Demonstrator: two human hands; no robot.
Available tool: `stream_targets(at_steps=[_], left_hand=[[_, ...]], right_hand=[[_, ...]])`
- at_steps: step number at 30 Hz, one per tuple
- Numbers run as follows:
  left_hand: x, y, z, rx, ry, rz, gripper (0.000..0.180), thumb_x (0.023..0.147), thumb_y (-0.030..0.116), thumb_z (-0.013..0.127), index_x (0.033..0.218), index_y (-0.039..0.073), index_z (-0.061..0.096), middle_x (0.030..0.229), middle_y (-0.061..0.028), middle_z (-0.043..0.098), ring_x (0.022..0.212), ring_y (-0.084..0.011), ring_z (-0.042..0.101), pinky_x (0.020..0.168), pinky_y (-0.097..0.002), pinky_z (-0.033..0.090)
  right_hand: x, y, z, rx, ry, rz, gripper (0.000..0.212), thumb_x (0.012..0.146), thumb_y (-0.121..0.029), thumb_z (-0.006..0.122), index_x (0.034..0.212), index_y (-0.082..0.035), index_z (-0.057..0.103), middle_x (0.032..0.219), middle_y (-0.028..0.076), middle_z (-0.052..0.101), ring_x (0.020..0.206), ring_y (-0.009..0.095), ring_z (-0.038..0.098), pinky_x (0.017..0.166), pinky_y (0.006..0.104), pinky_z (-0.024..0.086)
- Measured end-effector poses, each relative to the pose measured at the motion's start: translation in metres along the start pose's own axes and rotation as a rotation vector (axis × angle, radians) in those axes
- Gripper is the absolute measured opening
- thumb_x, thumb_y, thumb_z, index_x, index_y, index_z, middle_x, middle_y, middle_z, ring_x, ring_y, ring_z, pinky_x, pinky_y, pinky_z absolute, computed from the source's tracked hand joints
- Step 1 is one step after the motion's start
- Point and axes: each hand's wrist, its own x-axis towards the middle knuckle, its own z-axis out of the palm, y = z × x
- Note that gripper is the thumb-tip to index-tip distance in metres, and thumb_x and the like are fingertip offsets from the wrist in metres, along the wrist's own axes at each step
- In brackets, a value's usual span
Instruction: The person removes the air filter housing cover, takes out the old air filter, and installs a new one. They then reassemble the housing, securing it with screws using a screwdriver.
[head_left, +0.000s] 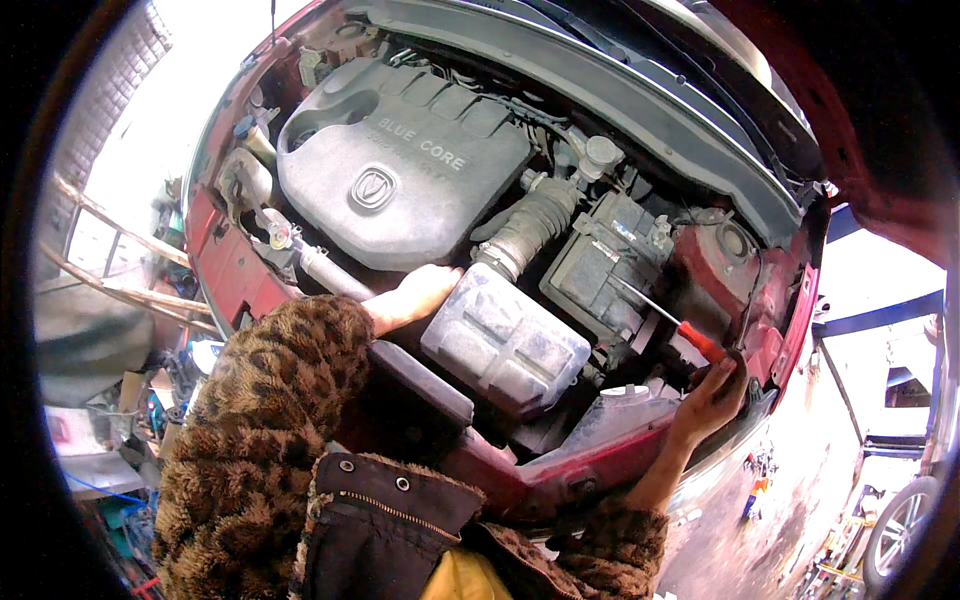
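My right hand [712,402] is closed around the red handle of a screwdriver [702,342]. Its metal shaft points up and left, the tip over the dusty battery [607,265]; whether it touches cannot be told. At the left edge of the grey air filter box [505,340] is my left hand [415,297], its fingers mostly hidden between the box and the engine cover [400,215]. A ribbed intake hose [530,228] runs from the filter box up toward the back of the engine.
The raised red hood [885,130] overhangs the right side. A headlight [625,410] lies in the front right corner, near my right wrist. Coolant pipework [325,270] stands left of my left forearm. A wheel [900,530] stands at the far right.
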Motion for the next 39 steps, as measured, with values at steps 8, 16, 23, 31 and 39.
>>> stream_targets(at_steps=[8,16,23,31,39], left_hand=[[-0.002,-0.007,0.012,-0.231,0.067,0.026,0.026,0.089,0.021,0.057,0.109,0.006,0.063,0.101,-0.0206,0.068,0.092,-0.039,0.067,0.079,-0.0471,0.054],[-0.005,-0.013,0.019,-0.562,0.134,-0.074,0.04,0.079,0.021,0.074,0.114,0.003,0.065,0.1,-0.0218,0.069,0.092,-0.0359,0.069,0.08,-0.0395,0.053],[-0.005,-0.021,0.027,-0.406,0.137,-0.036,0.038,0.076,0.025,0.077,0.106,0.004,0.067,0.094,-0.0211,0.069,0.088,-0.0349,0.069,0.074,-0.04,0.053],[0.0,-0.024,0.036,-0.509,0.245,-0.069,0.04,0.082,0.032,0.073,0.106,0.002,0.064,0.094,-0.0273,0.066,0.092,-0.0449,0.064,0.076,-0.0486,0.051],[0.0,-0.015,0.028,-0.442,0.224,-0.135,0.022,0.084,0.011,0.054,0.101,0.001,0.062,0.089,-0.0265,0.066,0.088,-0.0451,0.064,0.076,-0.0513,0.051]], right_hand=[[0.001,0.007,-0.001,-0.038,0.012,-0.006,0.03,0.101,-0.024,0.054,0.11,0.003,0.063,0.092,0.012,0.067,0.073,0.019,0.06,0.065,0.0308,0.048],[-0.001,0.001,-0.001,-0.009,0.015,-0.049,0.029,0.101,-0.022,0.053,0.11,0.004,0.064,0.098,0.014,0.068,0.085,0.022,0.063,0.077,0.0331,0.05],[-0.002,-0.002,-0.002,0.006,-0.008,-0.048,0.028,0.101,-0.022,0.055,0.109,0.003,0.063,0.092,0.01,0.067,0.072,0.016,0.059,0.065,0.0289,0.048],[-0.002,-0.023,0.001,0.122,-0.146,-0.02,0.03,0.104,-0.029,0.049,0.109,-0.001,0.061,0.079,0.003,0.058,0.059,0.009,0.05,0.053,0.0247,0.039],[-0.055,-0.126,0.024,0.255,-0.215,-0.099,0.031,0.104,-0.03,0.049,0.111,-0.002,0.059,0.083,0.005,0.059,0.058,0.01,0.052,0.051,0.022,0.04]])
